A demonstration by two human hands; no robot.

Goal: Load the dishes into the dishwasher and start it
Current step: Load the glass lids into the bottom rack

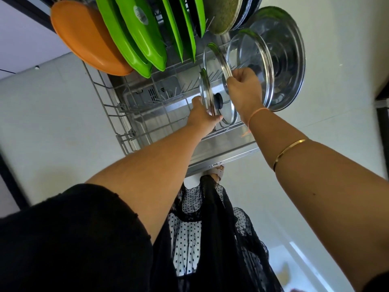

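Observation:
The dishwasher's lower wire rack (109, 114) is pulled out over the open door (221, 152). An orange plate (84, 39) and several green plates (139, 32) stand on edge in it. Near the rack's front, two glass lids stand side by side. My left hand (202, 116) grips the rim of the nearer glass lid (207, 95), which has a black knob. My right hand (244, 91) is closed on the rim of the second glass lid (216, 66). Behind it stand a larger glass lid (252, 60) and a big steel lid (286, 60).
A speckled green plate (223, 15) and dark plates (246, 9) stand at the rack's far end. The detergent compartment (153, 91) shows through the rack wires. My foot (217, 172) is at the door's front edge, on the pale floor (52, 123).

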